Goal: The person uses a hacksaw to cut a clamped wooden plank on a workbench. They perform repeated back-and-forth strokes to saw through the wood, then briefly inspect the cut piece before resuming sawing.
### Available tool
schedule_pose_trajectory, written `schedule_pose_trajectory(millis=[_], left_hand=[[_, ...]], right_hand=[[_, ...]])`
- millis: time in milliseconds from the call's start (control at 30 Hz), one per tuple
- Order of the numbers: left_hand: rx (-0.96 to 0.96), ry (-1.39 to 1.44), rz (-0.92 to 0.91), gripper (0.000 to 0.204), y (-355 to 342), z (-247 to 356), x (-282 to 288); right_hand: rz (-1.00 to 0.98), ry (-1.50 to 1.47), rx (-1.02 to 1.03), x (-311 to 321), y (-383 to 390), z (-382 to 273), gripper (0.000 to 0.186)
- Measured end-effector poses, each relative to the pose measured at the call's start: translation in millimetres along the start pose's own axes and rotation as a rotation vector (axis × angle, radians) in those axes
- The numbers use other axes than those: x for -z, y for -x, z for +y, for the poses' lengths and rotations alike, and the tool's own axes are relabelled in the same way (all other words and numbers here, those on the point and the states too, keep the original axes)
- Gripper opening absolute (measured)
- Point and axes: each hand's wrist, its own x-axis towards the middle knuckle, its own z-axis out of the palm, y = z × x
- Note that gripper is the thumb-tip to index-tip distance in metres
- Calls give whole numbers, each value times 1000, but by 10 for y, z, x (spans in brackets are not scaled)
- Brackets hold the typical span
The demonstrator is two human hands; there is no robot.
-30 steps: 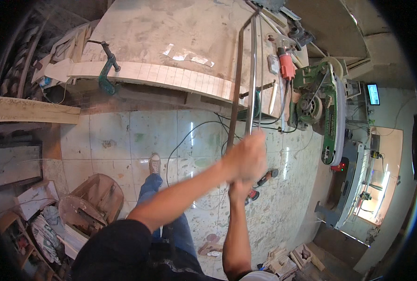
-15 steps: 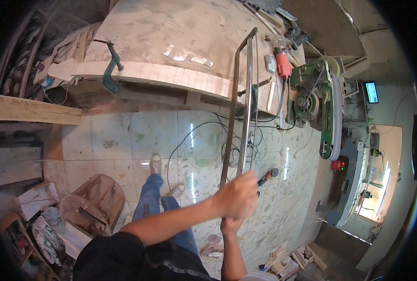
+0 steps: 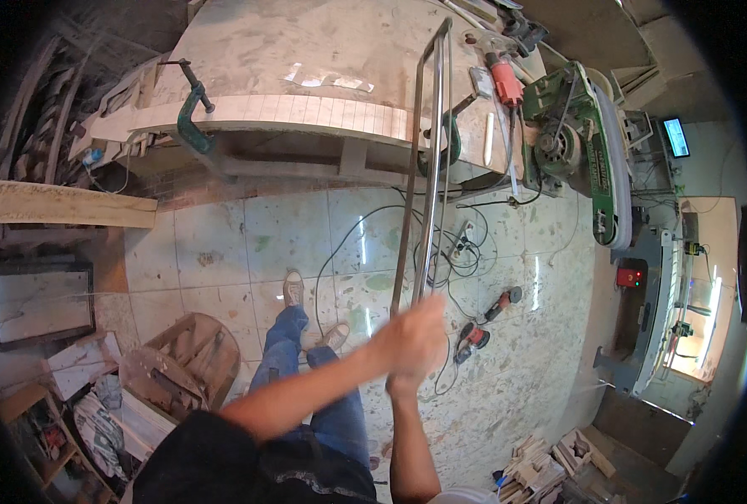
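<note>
Clearly metal, a long narrow frame (image 3: pixel 430 193), one side shiny, one darker

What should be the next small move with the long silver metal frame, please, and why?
Probably ease the long silver metal frame slightly left, because in this view it overlaps the right-hand green C-shaped metal clamp; contact cannot be told. The left hand and right hand appear closed around its near end, so this seems manageable.

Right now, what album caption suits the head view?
Left hand and right hand grip a metal frame pointed toward a workbench.
</note>
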Motion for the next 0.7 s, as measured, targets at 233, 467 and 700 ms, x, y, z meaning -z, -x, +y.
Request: schedule_pose_trajectory(millis=[233,467,700], left_hand=[[-23,16,32,12,-431,-359,-51],[-49,-162,68,19,-1577,-1178,318],[-114,-38,27,12,-799,-116,-22]], right_hand=[[-138,-206,-89,-125,-304,185,68],[-151,-397,-205,-648,-1918,-493,13],[90,-353,91,-35,-768,-289,49]])
